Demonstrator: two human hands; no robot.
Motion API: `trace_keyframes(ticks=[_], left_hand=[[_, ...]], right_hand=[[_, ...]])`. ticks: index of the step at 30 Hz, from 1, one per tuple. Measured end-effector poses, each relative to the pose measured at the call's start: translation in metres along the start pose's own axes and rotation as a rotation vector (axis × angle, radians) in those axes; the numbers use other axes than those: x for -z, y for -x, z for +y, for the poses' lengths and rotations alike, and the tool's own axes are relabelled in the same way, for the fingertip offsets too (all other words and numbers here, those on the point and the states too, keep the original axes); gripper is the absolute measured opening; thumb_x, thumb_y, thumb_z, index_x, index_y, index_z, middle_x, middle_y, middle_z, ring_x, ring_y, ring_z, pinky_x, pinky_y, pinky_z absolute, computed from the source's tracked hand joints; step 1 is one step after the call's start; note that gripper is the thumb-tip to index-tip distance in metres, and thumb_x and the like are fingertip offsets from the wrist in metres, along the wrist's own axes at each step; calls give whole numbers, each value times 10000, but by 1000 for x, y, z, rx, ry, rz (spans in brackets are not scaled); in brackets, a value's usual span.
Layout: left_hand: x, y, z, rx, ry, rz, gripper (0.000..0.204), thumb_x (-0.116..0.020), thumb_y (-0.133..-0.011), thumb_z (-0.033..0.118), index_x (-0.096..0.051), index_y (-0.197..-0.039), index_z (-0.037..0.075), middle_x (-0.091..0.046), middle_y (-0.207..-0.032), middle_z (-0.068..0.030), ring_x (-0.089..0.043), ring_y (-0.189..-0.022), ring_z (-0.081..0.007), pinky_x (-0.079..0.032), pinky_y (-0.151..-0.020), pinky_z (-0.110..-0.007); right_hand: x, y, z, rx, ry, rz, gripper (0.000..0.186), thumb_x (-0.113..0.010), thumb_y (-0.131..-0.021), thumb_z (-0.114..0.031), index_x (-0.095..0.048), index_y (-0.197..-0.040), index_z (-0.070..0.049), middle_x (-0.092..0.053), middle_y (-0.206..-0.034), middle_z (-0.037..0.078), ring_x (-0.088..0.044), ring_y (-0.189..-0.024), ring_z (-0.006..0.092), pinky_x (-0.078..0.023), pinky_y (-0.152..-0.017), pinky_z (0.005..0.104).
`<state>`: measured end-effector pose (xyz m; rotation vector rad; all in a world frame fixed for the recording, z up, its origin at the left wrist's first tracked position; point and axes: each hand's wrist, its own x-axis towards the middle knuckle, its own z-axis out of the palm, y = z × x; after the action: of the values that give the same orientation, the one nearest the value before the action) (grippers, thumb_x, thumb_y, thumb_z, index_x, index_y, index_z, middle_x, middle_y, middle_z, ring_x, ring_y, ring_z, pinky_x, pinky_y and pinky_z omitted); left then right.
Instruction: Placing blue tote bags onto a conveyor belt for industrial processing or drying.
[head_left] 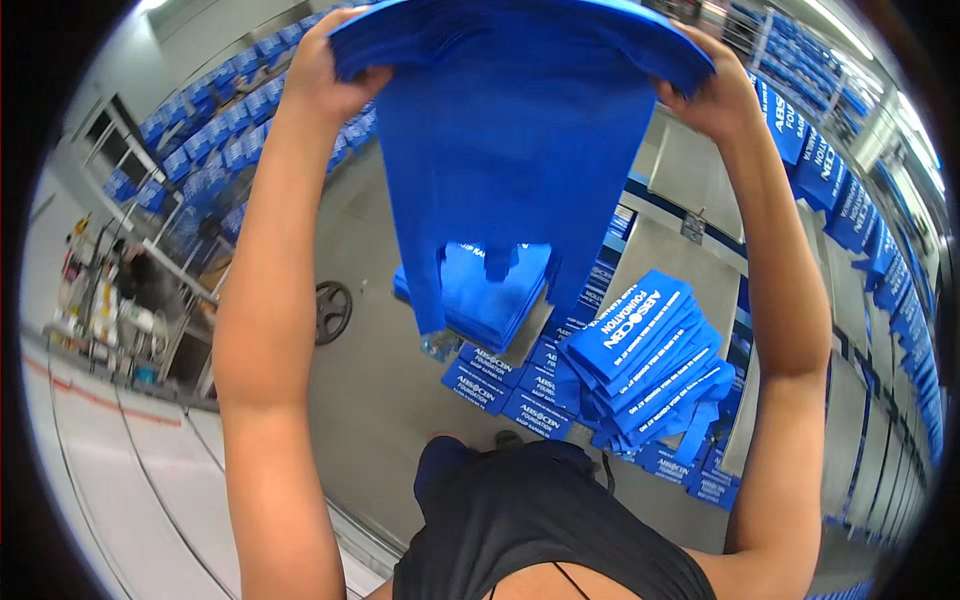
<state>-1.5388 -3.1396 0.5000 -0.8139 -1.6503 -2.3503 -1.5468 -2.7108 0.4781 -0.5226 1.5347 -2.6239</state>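
Observation:
Both my arms are raised and stretched out, holding up a blue fabric bag [510, 150] by its two upper corners. My left hand [335, 75] has its fingers wrapped round the left corner. At the right corner, my right hand [710, 85] grips the cloth in the same way. The bag hangs down spread between them, with a cut-out shape at its lower edge. Through that gap shows a stack of flat blue bags [495, 300]. A fanned pile of printed blue bags [650, 360] lies to the right, below my right forearm.
Blue printed boxes or bags [530, 410] are piled under the stacks. Grey metal surfaces [670, 255] run along the right, with rows of blue bags [850, 200] beyond. More blue rows [215, 135] stand at the far left. A black handwheel [333, 312] is near my left forearm.

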Motion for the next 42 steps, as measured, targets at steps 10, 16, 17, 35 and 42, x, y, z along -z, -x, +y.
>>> trace_keyframes(ticks=[10,16,17,35,42], left_hand=[[114,-168,-130,320,138,-199,275,-692,-915,261,-693,-1106,63,-742,-1011,-81,-723,-944,-212,-583,-796,-355],[235,-3,-290,642,230,-303,663,-722,-878,181,-463,-1466,22,-643,-1293,-120,-663,-1112,-237,-577,-963,-406],[252,37,-312,783,212,-259,689,-735,-870,141,-438,-1477,8,-631,-1317,-138,-656,-1142,-253,-565,-997,-413],[302,186,-386,975,-160,-137,650,-778,-888,133,-474,-1442,-18,-625,-1320,-130,-600,-1215,-232,-475,-1076,-382],[301,194,-378,963,-286,-30,660,-728,-928,70,-423,-1501,-48,-631,-1342,-161,-615,-1212,-214,-496,-1048,-357]], right_hand=[[6,-80,42,137,319,451,367,-715,-969,-292,-663,-1260,-73,-724,-1115,93,-709,-953,219,-604,-842,413],[-12,59,285,-147,219,612,599,-779,-913,-245,-554,-1409,6,-695,-1262,114,-684,-1121,214,-537,-1032,379],[-18,85,334,-263,140,738,583,-783,-913,-204,-553,-1410,-5,-695,-1262,105,-679,-1130,212,-535,-1034,379],[-19,159,501,-580,219,964,533,-809,-896,-148,-609,-1349,48,-724,-1225,127,-678,-1108,194,-508,-1028,336],[-15,167,501,-559,342,811,608,-822,-908,-214,-551,-1364,83,-710,-1197,177,-688,-1081,206,-544,-964,341]])
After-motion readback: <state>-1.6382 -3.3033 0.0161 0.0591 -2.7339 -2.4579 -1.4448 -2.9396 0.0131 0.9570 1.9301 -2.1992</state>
